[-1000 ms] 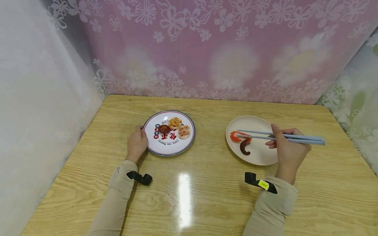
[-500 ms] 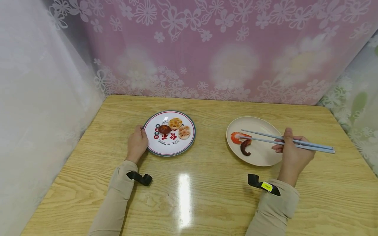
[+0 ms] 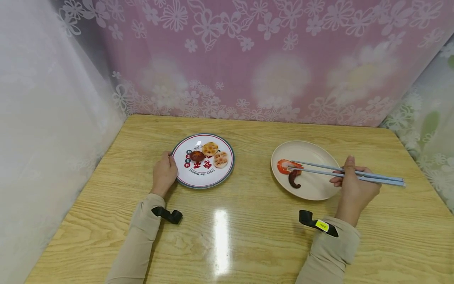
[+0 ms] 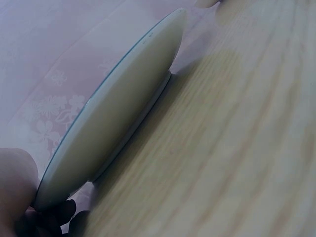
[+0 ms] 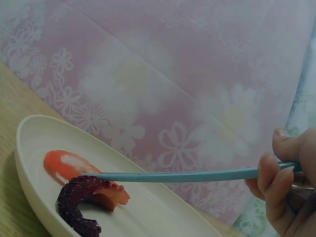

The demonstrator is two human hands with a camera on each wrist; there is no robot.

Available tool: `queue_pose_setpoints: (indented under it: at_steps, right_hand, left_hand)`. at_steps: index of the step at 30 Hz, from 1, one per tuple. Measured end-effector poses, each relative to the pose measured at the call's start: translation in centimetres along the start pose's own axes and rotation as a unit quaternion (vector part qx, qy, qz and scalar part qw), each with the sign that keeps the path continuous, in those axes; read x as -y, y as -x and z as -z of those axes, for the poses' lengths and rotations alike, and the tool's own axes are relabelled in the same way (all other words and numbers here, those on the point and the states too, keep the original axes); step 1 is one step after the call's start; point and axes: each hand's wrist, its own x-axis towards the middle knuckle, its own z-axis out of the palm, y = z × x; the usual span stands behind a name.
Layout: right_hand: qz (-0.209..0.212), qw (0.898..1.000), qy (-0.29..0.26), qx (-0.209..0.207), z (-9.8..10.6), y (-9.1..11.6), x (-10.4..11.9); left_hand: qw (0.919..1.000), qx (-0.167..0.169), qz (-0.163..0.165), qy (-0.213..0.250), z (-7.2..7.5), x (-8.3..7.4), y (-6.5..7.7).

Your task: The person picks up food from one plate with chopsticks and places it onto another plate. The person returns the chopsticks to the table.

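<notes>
My left hand (image 3: 164, 173) grips the left rim of a white plate (image 3: 221, 175) with red lettering, thumb on top and fingers under the edge. A shiitake mushroom (image 3: 197, 156) and two lotus root slices, one browned (image 3: 210, 148) and one pale (image 3: 220, 159), lie on that plate. My right hand (image 3: 358, 189) holds a pair of pale blue chopsticks (image 5: 197, 176). Their tips are spread slightly, over an orange shrimp (image 3: 282, 165) on a beige plate (image 3: 319, 193). A dark octopus tentacle (image 5: 74, 210) lies curled against the shrimp, overlapping its tail end in the right wrist view.
Both plates stand on a wooden table (image 3: 248, 236), with a gap between them. A pink floral curtain (image 3: 220, 79) hangs behind the far edge, and pale curtains close off both sides. Each wrist wears a black strap mount (image 3: 166, 215).
My right hand has moved right and toward me with the chopsticks, whose tips slid slightly right and down over the shrimp. The left hand and its plate have stayed put.
</notes>
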Motion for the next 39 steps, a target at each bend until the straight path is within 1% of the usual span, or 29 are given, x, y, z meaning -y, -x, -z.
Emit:
queue_pose_setpoints:
  at_steps: [8,15,19,23,33,36,39]
  right_hand:
    - [0.007,0.999,0.020,0.034,-0.5,0.1,-0.6]
    - [0.017,1.000,-0.017,0.013,-0.8,-0.1,-1.4]
    - [0.018,1.000,-0.012,0.001,-1.0,-0.2,-1.7]
    - [0.018,1.000,-0.003,-0.009,-1.0,-0.2,-1.8]
    - [0.036,0.998,-0.045,-0.012,-0.7,-0.3,-1.9]
    - [0.040,0.998,-0.051,-0.013,-0.7,-0.4,-1.9]
    - [0.045,0.998,-0.044,-0.011,-0.8,-0.4,-2.0]
  left_hand:
    - [1.0000,0.000,0.002,0.002,0.1,0.0,0.1]
    - [1.0000,-0.001,0.001,-0.001,0.0,0.1,0.1]
    - [1.0000,-0.006,0.002,-0.001,0.0,0.1,0.1]
    - [1.0000,-0.002,0.008,0.002,0.0,0.0,0.1]
    - [0.9998,0.004,0.017,0.002,0.0,-0.3,0.1]
    - [0.9999,0.005,0.016,0.003,0.0,-0.2,0.1]
    - [0.9999,0.005,0.014,0.002,0.0,-0.2,0.0]
